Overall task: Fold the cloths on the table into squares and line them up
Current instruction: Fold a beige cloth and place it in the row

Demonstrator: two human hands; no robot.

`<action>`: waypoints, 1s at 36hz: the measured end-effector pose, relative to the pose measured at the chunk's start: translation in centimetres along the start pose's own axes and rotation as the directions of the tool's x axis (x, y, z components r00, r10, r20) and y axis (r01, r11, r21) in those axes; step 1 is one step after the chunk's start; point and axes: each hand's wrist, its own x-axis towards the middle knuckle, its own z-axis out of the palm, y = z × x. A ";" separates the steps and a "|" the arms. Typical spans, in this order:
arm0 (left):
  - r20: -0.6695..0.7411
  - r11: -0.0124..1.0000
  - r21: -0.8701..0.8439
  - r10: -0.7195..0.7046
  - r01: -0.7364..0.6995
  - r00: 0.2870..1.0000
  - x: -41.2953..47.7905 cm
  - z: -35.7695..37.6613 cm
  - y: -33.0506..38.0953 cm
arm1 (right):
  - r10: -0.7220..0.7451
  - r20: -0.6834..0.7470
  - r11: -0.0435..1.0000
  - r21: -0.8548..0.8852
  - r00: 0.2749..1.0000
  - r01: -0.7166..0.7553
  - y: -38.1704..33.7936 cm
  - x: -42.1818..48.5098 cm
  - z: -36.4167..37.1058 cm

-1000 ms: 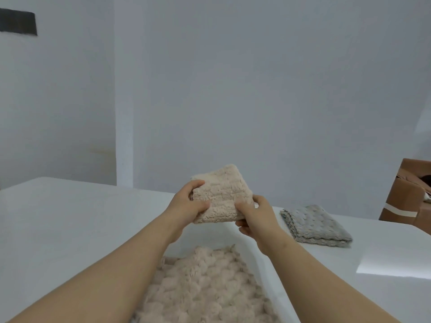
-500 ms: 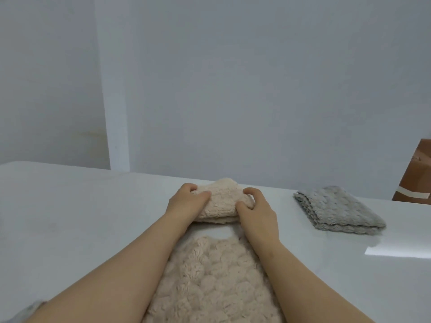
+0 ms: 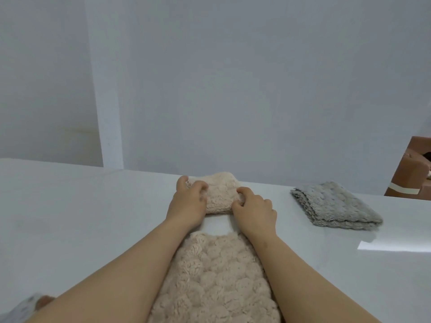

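Squarely between the left hand [image 3: 187,206] and right hand [image 3: 254,212], each gripping a side, the folded beige cloth [image 3: 218,194] sits on the worktop [image 3: 93,206]. The folded grey cloth [image 3: 335,208] lies well apart to the right, nearer the right hand.

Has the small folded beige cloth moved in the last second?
Yes. The folded beige cloth came down from mid-air onto the table, left of the grey cloth.

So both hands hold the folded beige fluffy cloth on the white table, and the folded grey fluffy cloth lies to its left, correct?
Not quite: the head view shows the folded grey fluffy cloth to its right, not left. The left hand and right hand do hold the folded beige fluffy cloth on the white table.
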 end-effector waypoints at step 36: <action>0.088 0.989 0.145 -0.051 0.037 0.995 -5.7 -4.2 2.4 | 0.022 0.185 0.951 0.300 0.982 -0.078 -0.8 -6.3 -5.2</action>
